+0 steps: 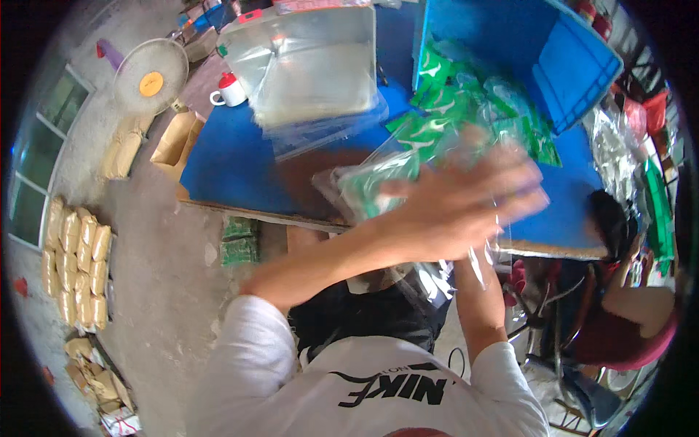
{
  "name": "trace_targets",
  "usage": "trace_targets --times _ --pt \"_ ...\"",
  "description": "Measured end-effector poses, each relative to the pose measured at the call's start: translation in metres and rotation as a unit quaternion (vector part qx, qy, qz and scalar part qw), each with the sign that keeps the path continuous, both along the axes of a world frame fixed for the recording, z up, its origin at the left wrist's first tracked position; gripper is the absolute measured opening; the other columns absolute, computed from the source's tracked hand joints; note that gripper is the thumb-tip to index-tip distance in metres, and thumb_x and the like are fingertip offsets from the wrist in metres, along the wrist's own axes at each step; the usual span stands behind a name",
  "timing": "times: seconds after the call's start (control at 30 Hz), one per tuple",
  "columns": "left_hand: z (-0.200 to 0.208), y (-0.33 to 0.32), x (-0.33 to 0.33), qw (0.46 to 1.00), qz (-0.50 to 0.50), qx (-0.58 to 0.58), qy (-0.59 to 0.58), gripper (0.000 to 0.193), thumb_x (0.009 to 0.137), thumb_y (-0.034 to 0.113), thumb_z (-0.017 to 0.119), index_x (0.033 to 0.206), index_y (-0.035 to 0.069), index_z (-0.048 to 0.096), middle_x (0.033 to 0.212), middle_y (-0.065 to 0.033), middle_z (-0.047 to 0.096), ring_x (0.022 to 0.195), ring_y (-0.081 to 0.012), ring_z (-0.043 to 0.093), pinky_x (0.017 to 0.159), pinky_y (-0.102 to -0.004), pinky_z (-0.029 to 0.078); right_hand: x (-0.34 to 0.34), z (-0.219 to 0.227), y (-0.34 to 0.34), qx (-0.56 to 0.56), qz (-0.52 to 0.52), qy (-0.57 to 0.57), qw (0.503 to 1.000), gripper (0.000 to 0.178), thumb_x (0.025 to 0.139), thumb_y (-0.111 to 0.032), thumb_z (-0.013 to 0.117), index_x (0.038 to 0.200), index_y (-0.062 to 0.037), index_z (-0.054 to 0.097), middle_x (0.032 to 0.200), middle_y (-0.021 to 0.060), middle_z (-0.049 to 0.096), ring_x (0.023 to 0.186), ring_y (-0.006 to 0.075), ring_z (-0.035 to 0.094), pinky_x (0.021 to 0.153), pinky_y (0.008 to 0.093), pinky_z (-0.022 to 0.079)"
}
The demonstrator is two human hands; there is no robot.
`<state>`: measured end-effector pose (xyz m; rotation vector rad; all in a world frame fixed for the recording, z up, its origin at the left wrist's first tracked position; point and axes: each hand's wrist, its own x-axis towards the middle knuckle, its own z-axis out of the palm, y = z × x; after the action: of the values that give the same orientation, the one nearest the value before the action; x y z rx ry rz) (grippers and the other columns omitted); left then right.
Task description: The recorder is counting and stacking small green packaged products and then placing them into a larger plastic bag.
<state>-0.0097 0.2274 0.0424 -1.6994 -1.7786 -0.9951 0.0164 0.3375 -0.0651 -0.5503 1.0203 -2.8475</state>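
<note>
My left forearm crosses in front of me to the right, and my left hand is above the front of the blue table. Its fingers point right but are smeared by motion, so their grip is unclear. Under and beside it lies a clear plastic bag with something green inside. My right hand is mostly hidden behind the left; only its forearm shows plainly. More clear plastic film hangs below the hands, over the table edge. Just beyond the hands is a heap of green-and-clear packets.
The packets spill from a blue bin lying open toward me. A translucent box with clear plastic sleeves stands at the back left, beside a red-lidded white mug. A fan and stacked brown packs are farther left.
</note>
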Motion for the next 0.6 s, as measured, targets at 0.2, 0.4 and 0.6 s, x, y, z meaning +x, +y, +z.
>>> trace_targets --times 0.2,0.4,0.6 --pt "-0.125 -0.124 -0.043 0.658 0.217 0.39 -0.607 0.057 0.097 0.034 0.065 0.142 0.005 0.044 0.136 -0.0099 0.052 0.125 -0.0207 0.049 0.11 -0.0367 0.036 -0.048 0.035 -0.011 0.293 0.108 -0.19 0.931 0.066 0.078 -0.035 0.083 0.129 0.0001 0.059 0.116 0.0114 0.068 0.102 0.0215 0.067 0.089 0.0351 0.055" --pt "-0.125 -0.129 -0.017 0.388 -0.086 0.411 -0.821 0.067 0.092 0.059 0.061 0.135 0.008 0.052 0.134 -0.0103 0.055 0.125 -0.0243 0.051 0.109 -0.0419 0.038 -0.048 0.033 -0.031 0.344 0.157 -0.216 0.9 0.07 0.082 -0.045 0.079 0.131 -0.0003 0.057 0.122 0.0115 0.064 0.109 0.0209 0.063 0.095 0.0347 0.051" --pt "-0.104 -0.119 0.007 0.469 0.057 0.382 -0.794 0.071 0.093 0.064 0.055 0.131 0.004 0.057 0.129 -0.0128 0.061 0.118 -0.0257 0.058 0.1 -0.0418 0.048 -0.047 0.03 -0.039 0.341 0.174 -0.218 0.898 0.068 0.084 -0.046 0.077 0.13 0.0001 0.058 0.121 0.0106 0.064 0.108 0.0202 0.063 0.094 0.0351 0.051"
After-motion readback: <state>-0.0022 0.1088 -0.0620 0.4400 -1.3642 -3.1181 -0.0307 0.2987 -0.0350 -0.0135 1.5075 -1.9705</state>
